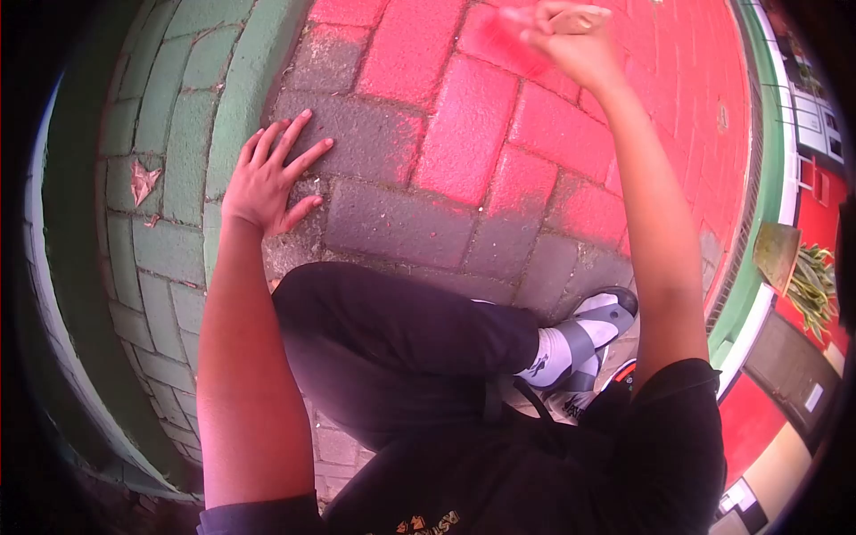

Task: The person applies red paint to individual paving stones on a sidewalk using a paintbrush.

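My left hand (pixel 260 183) lies with its fingers spread on the grey, unpainted pavers (pixel 397 223), close beside the green kerb (pixel 254 89). At the top of the view, my right hand (pixel 571 36) is closed around a paintbrush (pixel 510 40), which is smeared by motion and red at its end. The brush is over pavers coated in bright red paint (pixel 473 125). Between the red and the grey, the paint edge is patchy and uneven. Most of the brush handle is hidden in my fist.
Green bricks (pixel 169 178) run along the left, with a dry leaf (pixel 144 182) on them. My bent leg (pixel 401 321) and sandalled foot (pixel 584 334) rest below the painted area. A potted plant (pixel 810 281) stands at the right, past a green border.
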The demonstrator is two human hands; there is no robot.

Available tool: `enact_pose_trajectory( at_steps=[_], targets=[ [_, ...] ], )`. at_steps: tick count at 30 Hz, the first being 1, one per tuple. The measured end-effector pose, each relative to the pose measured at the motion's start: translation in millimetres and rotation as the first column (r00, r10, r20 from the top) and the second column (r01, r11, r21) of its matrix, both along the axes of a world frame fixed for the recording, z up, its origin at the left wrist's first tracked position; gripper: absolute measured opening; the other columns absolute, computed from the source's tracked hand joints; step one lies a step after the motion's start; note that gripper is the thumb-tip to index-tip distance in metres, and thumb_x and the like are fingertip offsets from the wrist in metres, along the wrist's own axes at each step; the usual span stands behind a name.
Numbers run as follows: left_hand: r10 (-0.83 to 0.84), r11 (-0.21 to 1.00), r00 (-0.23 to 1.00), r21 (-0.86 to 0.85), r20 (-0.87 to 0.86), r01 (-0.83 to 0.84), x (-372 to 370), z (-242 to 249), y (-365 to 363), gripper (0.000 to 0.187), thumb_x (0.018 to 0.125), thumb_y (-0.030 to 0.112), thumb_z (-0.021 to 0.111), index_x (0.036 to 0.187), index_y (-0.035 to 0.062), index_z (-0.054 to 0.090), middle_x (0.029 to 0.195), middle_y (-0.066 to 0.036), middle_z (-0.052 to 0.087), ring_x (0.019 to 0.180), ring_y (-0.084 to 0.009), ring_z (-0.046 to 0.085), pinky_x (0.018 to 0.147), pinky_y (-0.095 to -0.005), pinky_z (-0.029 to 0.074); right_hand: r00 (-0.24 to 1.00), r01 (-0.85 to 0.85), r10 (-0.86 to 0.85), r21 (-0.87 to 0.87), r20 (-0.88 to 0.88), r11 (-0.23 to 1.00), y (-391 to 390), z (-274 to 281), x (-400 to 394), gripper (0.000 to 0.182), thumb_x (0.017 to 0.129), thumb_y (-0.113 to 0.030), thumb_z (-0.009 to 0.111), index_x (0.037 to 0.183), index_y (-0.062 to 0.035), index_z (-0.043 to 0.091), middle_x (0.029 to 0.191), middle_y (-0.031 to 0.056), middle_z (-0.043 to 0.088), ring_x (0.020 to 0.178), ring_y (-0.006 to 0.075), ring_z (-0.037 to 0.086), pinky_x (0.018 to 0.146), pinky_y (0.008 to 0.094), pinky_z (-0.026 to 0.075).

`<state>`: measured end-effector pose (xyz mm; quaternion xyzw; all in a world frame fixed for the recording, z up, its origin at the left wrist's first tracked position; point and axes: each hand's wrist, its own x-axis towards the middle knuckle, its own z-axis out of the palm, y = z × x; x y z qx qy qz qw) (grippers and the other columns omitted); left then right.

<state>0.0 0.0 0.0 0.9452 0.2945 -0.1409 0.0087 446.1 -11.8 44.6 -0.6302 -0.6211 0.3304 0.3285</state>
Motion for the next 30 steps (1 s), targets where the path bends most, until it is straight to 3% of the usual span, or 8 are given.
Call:
enact_pose_trajectory(
  at_steps=[2,5,7,8,12,16,22,30],
  targets=[
    [-0.024,0.999,0.999,0.042,0.022,0.023,-4,8,-3,0.085,0.084,0.058,0.063,0.159,0.0346,0.032,0.17,-0.007,0.018,0.148,-0.0348,0.03,0.124,-0.0484,0.023,0.832,-0.193,-0.108,0.467,0.544,0.863,1,-8,-1,0.013,0.091,-0.02,0.071,0.097,-0.0087,0.073,0.089,0.0092,0.078,0.055,0.0151,0.064,0.047,0.0291,0.046],
    [-0.02,1.0,0.998,0.001,0.062,0.02,4,-8,-4,0.085,0.084,0.057,0.063,0.159,0.0344,0.032,0.17,-0.007,0.018,0.148,-0.0347,0.03,0.124,-0.0485,0.023,0.98,0.015,-0.05,-0.18,-0.194,0.984,-72,-15,-64,0.023,0.096,-0.022,0.058,0.087,-0.0087,0.075,0.08,0.0016,0.073,0.062,0.0076,0.064,0.057,0.0273,0.05],
    [-0.025,1.0,0.998,0.02,0.052,0.024,0,-5,-1,0.084,0.084,0.057,0.063,0.159,0.0341,0.033,0.17,-0.007,0.018,0.148,-0.0346,0.03,0.124,-0.0484,0.023,0.876,-0.383,0.251,0.274,0.413,0.882,-119,-23,-107,0.011,0.085,-0.019,0.065,0.087,-0.0155,0.075,0.1,0.0095,0.078,0.085,0.0212,0.076,0.066,0.0351,0.058],
    [-0.03,0.999,0.998,0.028,0.056,0.028,0,-4,-1,0.084,0.084,0.057,0.063,0.159,0.0337,0.033,0.17,-0.007,0.019,0.148,-0.0345,0.03,0.124,-0.0482,0.023,0.879,-0.445,0.425,0.05,0.217,0.894,-138,-2,-122,0.008,0.079,-0.016,0.069,0.084,-0.0177,0.074,0.111,0.0136,0.076,0.097,0.0276,0.075,0.074,0.0374,0.061],
    [-0.017,1.0,1.0,0.012,0.022,0.017,4,-1,-3,0.085,0.083,0.056,0.064,0.159,0.0324,0.033,0.17,-0.008,0.02,0.148,-0.0345,0.031,0.124,-0.048,0.023,0.994,0.076,-0.071,0.055,-0.083,0.996,-166,-16,-124,0.004,0.085,-0.009,0.071,0.081,-0.007,0.07,0.095,0.009,0.076,0.085,0.021,0.073,0.073,0.0338,0.059],
    [-0.034,0.997,0.999,0.063,-0.013,0.035,3,-4,-4,0.081,0.089,0.064,0.056,0.16,0.0372,0.028,0.17,-0.006,0.018,0.148,-0.0326,0.032,0.123,-0.0471,0.024,0.541,0.772,-0.832,-0.321,-0.119,0.548,-204,-4,-31,0.011,0.083,-0.002,0.071,0.081,-0.0077,0.061,0.082,0.0025,0.065,0.067,0.0113,0.061,0.059,0.0265,0.05],
    [-0.042,0.996,0.999,0.077,0.021,0.041,3,-5,-6,0.085,0.086,0.059,0.062,0.16,0.0362,0.028,0.171,-0.006,0.017,0.149,-0.0335,0.031,0.123,-0.0485,0.025,0.628,0.702,-0.737,0.229,0.249,0.675,-237,-28,-55,0.006,0.086,-0.006,0.069,0.088,-0.0021,0.073,0.077,0.0058,0.071,0.068,0.0164,0.065,0.065,0.0317,0.053],
    [-0.069,0.993,0.997,0.099,0.043,0.065,3,-9,-8,0.083,0.087,0.056,0.059,0.16,0.0323,0.031,0.171,-0.006,0.018,0.148,-0.0364,0.03,0.123,-0.0497,0.025,0.771,0.634,-0.594,0.184,-0.229,0.751,-213,-40,-106,0.006,0.087,-0.009,0.075,0.084,-0.0051,0.071,0.081,0.0092,0.073,0.077,0.0176,0.072,0.067,0.0345,0.057]
  ],
)
